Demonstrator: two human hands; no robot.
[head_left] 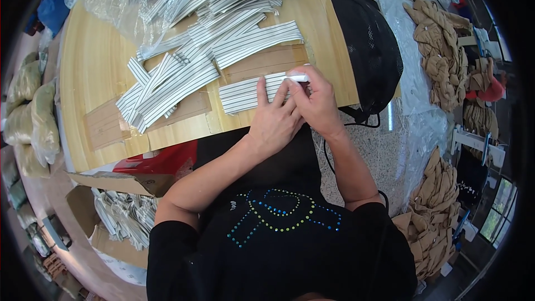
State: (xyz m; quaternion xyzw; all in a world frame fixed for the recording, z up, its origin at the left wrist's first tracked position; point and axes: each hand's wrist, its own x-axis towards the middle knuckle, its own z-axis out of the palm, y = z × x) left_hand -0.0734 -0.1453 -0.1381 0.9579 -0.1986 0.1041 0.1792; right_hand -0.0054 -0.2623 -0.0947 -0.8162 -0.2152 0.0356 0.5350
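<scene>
A striped fabric strip lay at the near edge of the wooden table, pinned flat under the spread fingers of my left hand. My right hand pinched a white marker, its tip at the strip's right end. Steady downward pressure seemed wise, so the cloth would not creep. More striped strips crowded just beyond, over brown card templates; a black mesh bag hemmed in my right.
</scene>
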